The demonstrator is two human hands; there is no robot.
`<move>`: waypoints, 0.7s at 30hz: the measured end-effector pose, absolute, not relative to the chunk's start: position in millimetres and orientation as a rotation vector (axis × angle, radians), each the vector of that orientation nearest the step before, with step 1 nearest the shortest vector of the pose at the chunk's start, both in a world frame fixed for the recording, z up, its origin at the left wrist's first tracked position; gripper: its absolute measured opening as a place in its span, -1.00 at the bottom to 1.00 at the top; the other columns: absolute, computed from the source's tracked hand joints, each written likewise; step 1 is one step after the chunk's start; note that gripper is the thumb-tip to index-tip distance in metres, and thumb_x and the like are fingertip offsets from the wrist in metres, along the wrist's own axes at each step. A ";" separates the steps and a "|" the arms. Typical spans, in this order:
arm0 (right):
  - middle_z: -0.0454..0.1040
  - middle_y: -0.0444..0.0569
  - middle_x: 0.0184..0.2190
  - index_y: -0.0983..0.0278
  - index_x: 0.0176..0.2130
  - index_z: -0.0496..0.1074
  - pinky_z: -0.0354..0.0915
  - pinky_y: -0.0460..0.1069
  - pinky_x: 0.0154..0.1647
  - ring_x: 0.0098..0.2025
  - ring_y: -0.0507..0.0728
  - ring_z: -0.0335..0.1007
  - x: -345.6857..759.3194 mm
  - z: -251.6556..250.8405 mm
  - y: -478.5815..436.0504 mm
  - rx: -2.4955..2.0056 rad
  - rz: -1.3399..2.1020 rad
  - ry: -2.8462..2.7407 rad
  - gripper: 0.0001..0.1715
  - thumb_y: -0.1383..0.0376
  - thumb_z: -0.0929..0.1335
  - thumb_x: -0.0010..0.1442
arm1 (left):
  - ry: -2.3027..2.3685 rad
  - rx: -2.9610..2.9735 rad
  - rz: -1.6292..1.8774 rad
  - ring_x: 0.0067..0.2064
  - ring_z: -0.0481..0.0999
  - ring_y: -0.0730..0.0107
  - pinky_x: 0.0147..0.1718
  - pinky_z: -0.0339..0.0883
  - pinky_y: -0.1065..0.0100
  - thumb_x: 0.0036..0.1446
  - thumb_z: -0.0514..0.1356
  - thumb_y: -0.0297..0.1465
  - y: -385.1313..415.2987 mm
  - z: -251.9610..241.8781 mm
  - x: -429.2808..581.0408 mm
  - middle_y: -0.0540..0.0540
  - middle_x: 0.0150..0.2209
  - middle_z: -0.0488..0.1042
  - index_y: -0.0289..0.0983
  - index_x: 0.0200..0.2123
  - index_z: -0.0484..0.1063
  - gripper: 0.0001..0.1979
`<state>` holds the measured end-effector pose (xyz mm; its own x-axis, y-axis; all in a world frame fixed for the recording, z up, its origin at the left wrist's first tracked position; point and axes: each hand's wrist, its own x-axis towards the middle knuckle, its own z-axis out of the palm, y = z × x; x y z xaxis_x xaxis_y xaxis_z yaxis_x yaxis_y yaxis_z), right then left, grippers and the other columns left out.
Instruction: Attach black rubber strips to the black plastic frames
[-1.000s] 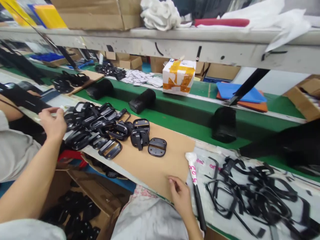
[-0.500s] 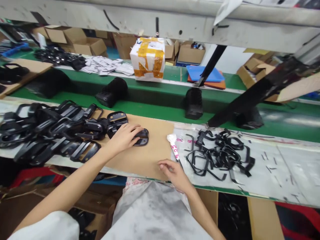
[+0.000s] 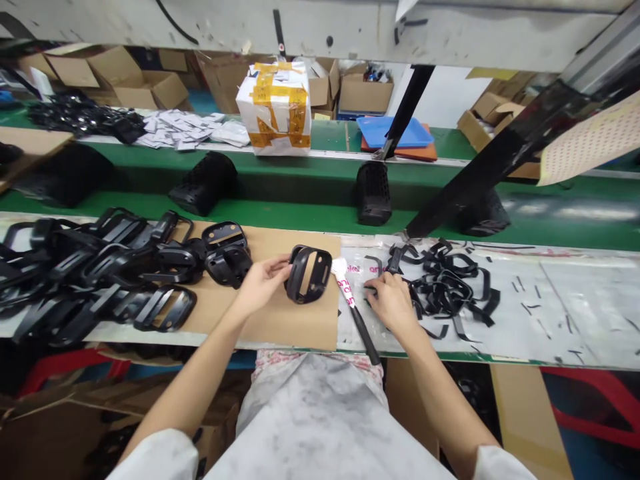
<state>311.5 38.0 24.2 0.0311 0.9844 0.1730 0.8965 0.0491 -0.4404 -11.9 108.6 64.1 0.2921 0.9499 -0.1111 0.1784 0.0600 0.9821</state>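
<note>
Two bare hands: left hand (image 3: 263, 287), fingers closed on the left edge of one black plastic oval frame (image 3: 309, 273), above a tan cardboard sheet (image 3: 295, 327); right hand (image 3: 393, 303), fingers curled among tangled black plastic strips (image 3: 445, 287) on the desk (image 3: 575, 313), any pinch hidden.

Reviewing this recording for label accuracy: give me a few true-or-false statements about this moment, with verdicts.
1. The left hand holds a black plastic frame over a cardboard sheet. True.
2. The right hand grips the white-tipped tool. False: the tool lies beside it; the hand is at black strips on a plastic sheet.
3. The orange-taped white box stands on the cardboard sheet. False: it stands on the far green surface.
4. A blue tray lies on an orange board. True.
</note>
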 end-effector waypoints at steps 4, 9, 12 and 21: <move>0.50 0.03 -0.38 0.25 -0.27 0.55 0.30 0.11 -0.14 -0.25 0.24 0.42 313.1 26.7 46.8 -1.827 0.328 -1.920 -0.83 0.34 0.35 0.32 | 1.067 1.106 0.893 -0.08 0.71 -0.03 -0.14 0.64 0.08 0.07 0.46 0.00 81.8 37.4 12.2 -0.22 -0.05 0.69 -0.22 -0.01 0.62 -0.46; 0.54 -0.08 -0.41 0.22 -0.17 0.46 0.41 0.01 -0.32 -0.40 0.13 0.49 310.8 43.8 48.5 -1.546 0.614 -1.389 -0.79 0.13 0.37 0.37 | 1.085 0.953 0.994 0.00 0.68 -0.06 -0.05 0.62 0.02 0.06 0.46 0.01 78.0 9.1 28.6 -0.21 -0.05 0.68 -0.21 0.03 0.58 -0.42; 0.57 -0.11 -0.45 0.19 -0.16 0.41 0.48 0.01 -0.36 -0.46 0.11 0.54 283.6 52.4 34.8 -1.392 0.732 -1.132 -0.75 0.10 0.45 0.33 | 1.139 1.003 1.112 0.06 0.65 -0.06 0.10 0.55 -0.03 0.06 0.45 0.01 90.8 -7.1 35.2 -0.21 -0.04 0.67 -0.22 0.00 0.57 -0.44; 0.56 -0.10 -0.36 0.19 -0.18 0.51 0.42 -0.02 -0.29 -0.39 0.07 0.48 209.9 35.6 8.1 -1.299 0.646 -1.639 -0.88 0.38 0.36 0.35 | 1.135 1.259 1.182 0.09 0.62 -0.01 0.14 0.50 0.01 0.13 0.35 -0.26 93.7 -30.4 44.3 -0.20 0.00 0.67 -0.22 0.06 0.56 -0.59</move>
